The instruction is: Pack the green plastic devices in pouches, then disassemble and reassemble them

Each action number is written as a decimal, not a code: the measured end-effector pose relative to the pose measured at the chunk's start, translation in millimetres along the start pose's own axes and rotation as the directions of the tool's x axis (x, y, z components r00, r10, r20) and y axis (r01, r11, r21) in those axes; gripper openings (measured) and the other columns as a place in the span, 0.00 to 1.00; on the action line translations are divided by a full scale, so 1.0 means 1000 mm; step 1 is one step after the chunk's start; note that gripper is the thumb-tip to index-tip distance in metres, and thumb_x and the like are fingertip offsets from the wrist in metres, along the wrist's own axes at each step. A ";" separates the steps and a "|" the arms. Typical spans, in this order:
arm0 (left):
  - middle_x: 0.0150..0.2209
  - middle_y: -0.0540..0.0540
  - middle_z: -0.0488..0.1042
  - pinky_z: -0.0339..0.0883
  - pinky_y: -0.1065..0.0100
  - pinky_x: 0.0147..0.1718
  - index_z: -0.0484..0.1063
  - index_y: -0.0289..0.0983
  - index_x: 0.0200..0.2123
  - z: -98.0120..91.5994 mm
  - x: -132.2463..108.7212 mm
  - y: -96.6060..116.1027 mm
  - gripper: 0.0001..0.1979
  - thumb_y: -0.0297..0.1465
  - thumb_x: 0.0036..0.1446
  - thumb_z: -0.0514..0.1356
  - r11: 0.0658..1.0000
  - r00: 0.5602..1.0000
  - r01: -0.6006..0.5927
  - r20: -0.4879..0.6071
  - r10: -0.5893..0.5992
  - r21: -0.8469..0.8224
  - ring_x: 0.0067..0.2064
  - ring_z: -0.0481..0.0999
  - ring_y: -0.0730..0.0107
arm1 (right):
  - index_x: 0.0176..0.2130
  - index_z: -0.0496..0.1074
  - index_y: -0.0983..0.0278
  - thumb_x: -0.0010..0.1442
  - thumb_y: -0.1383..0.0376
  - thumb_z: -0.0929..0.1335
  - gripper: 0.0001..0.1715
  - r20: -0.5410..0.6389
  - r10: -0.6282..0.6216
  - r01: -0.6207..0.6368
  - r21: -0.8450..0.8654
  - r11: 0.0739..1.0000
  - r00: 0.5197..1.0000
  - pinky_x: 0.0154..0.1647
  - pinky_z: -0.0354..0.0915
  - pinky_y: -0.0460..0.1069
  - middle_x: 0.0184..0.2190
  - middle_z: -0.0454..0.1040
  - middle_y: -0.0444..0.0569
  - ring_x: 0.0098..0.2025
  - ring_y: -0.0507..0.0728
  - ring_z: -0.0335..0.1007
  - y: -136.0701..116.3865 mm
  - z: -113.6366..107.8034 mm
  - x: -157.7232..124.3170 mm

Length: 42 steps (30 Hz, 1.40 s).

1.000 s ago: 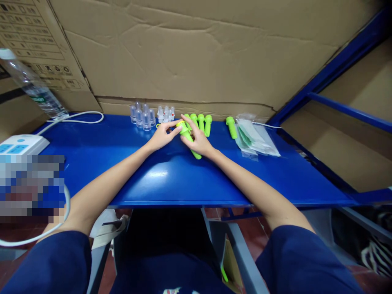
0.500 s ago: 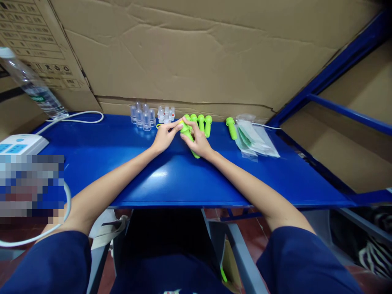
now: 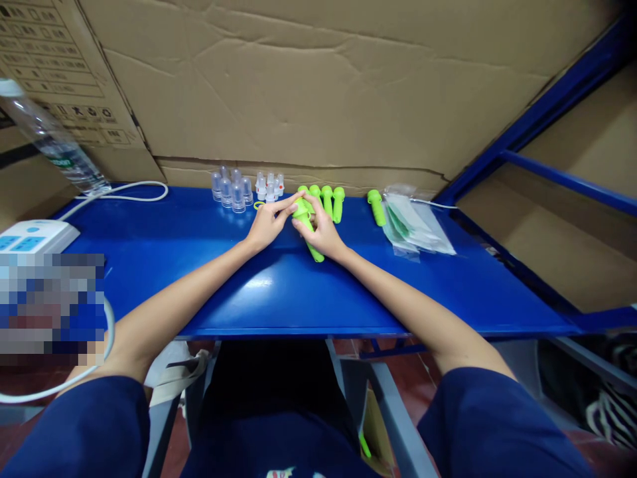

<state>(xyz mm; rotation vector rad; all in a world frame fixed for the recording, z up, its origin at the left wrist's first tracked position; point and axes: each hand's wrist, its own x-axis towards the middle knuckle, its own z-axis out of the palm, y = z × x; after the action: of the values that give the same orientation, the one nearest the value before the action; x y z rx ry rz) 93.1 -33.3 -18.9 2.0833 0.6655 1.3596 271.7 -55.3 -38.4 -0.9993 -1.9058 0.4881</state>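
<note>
My right hand (image 3: 324,238) is wrapped round a lime-green flashlight-shaped handle (image 3: 313,249), which slants with its narrow end toward me. At its wider head, my left hand (image 3: 269,222) grips with thumb and fingertips; the fingers partly cover that end. Just behind my hands stand several similar green handles (image 3: 338,204) in a row, some partly hidden. A yellow ring (image 3: 258,206) lies beside my left fingers. To the left are several clear plastic caps (image 3: 238,198) and small white-and-clear pieces with red spots (image 3: 270,188).
Another green handle (image 3: 377,208) lies at the right, touching a clear bag with white and green contents (image 3: 415,222). On the left are a white power strip (image 3: 40,236) with its cable and a water bottle (image 3: 60,149). Cardboard (image 3: 298,86) backs the blue table (image 3: 279,299).
My left fingers have shifted slightly over the head of the green handle, and the yellow seen there before no longer shows. The handle's lower end has moved a little toward me.
</note>
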 end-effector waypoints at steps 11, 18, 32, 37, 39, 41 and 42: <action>0.64 0.40 0.73 0.74 0.60 0.52 0.64 0.41 0.68 0.007 -0.005 0.001 0.28 0.40 0.68 0.56 0.992 0.997 -0.069 0.054 0.064 0.106 0.52 0.80 0.59 | 0.62 0.54 0.58 0.65 0.40 0.65 0.38 -0.046 0.008 -0.002 0.123 0.992 0.999 0.30 0.76 0.58 0.32 0.72 0.49 0.27 0.59 0.75 -0.006 0.002 0.003; 0.64 0.37 0.72 0.67 0.57 0.62 0.65 0.38 0.68 0.007 -0.005 -0.002 0.26 0.39 0.70 0.54 0.966 0.986 -0.163 0.075 0.151 0.203 0.62 0.75 0.56 | 0.63 0.53 0.60 0.65 0.37 0.63 0.41 -0.023 0.079 -0.075 0.124 0.989 0.997 0.32 0.75 0.59 0.28 0.72 0.48 0.28 0.61 0.76 -0.005 0.004 0.001; 0.58 0.42 0.78 0.69 0.59 0.59 0.72 0.41 0.63 0.010 -0.008 0.002 0.22 0.38 0.69 0.56 0.966 0.998 -0.055 0.003 0.056 0.254 0.58 0.78 0.56 | 0.63 0.57 0.60 0.65 0.41 0.66 0.39 -0.020 0.078 -0.077 0.035 0.996 0.997 0.34 0.77 0.62 0.28 0.76 0.51 0.30 0.65 0.79 0.000 0.000 0.000; 0.56 0.41 0.79 0.71 0.60 0.56 0.73 0.40 0.62 0.011 -0.009 0.004 0.22 0.39 0.69 0.56 0.968 0.999 -0.043 -0.018 0.049 0.248 0.54 0.81 0.56 | 0.63 0.58 0.62 0.65 0.40 0.65 0.40 -0.042 0.078 -0.079 -0.020 0.997 0.996 0.34 0.76 0.63 0.28 0.75 0.51 0.29 0.64 0.78 0.003 0.001 0.000; 0.55 0.41 0.80 0.72 0.61 0.53 0.73 0.40 0.62 0.012 -0.009 0.005 0.22 0.40 0.68 0.57 0.970 0.999 -0.029 -0.028 0.036 0.241 0.50 0.82 0.57 | 0.62 0.58 0.62 0.64 0.38 0.65 0.41 -0.052 0.074 -0.075 -0.020 0.997 0.996 0.33 0.76 0.63 0.28 0.75 0.50 0.28 0.64 0.77 0.002 0.001 0.001; 0.54 0.42 0.81 0.73 0.63 0.51 0.72 0.41 0.63 0.013 -0.009 0.005 0.23 0.40 0.69 0.57 0.973 0.999 0.007 -0.046 0.004 0.230 0.45 0.83 0.60 | 0.60 0.59 0.62 0.63 0.36 0.65 0.41 -0.067 0.074 -0.075 -0.011 0.997 0.995 0.31 0.75 0.62 0.28 0.75 0.51 0.28 0.63 0.77 0.003 0.002 0.002; 0.53 0.42 0.81 0.74 0.64 0.50 0.71 0.41 0.64 0.013 -0.009 0.006 0.24 0.40 0.69 0.57 0.975 0.999 0.028 -0.050 -0.017 0.220 0.43 0.84 0.61 | 0.59 0.59 0.62 0.63 0.36 0.65 0.41 -0.075 0.076 -0.077 -0.005 0.997 0.994 0.30 0.75 0.61 0.28 0.74 0.51 0.27 0.63 0.76 0.003 0.002 0.002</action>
<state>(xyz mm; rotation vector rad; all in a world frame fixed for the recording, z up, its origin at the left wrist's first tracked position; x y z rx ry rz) 102.3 -46.1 -25.2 2.2122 0.8937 1.3802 270.5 -51.3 -40.5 -1.0839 -1.8099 0.4814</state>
